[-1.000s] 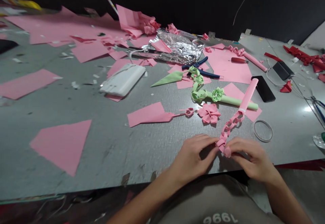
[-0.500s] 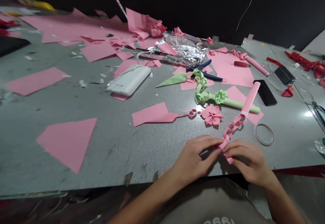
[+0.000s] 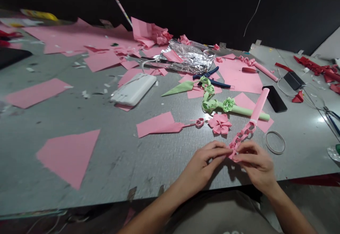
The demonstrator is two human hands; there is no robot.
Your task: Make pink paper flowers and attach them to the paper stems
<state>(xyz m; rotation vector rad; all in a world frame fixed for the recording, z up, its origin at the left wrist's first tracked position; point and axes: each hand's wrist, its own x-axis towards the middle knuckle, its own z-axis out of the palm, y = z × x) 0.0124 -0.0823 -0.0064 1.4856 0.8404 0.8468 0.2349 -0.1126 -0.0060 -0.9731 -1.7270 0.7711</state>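
Near the table's front edge, my left hand and my right hand pinch the lower end of a pink paper chain from both sides. The chain runs up to a rolled pink paper tube, which lies across the end of a green paper tube. A green paper flower sits on that green tube. Just above my left hand lies a pink folded flower. A pink strip with a twisted end is further left. A roll of tape or ring rests right of the chain.
Blue pliers lie behind the green pieces, beside crumpled foil. A white power bank is left of centre, a black phone at the right. Pink sheets and scraps cover parts of the grey table.
The pink strip end between my hands is now folded in closer to the chain, and my fingers have closed in around it. The view has shifted slightly.
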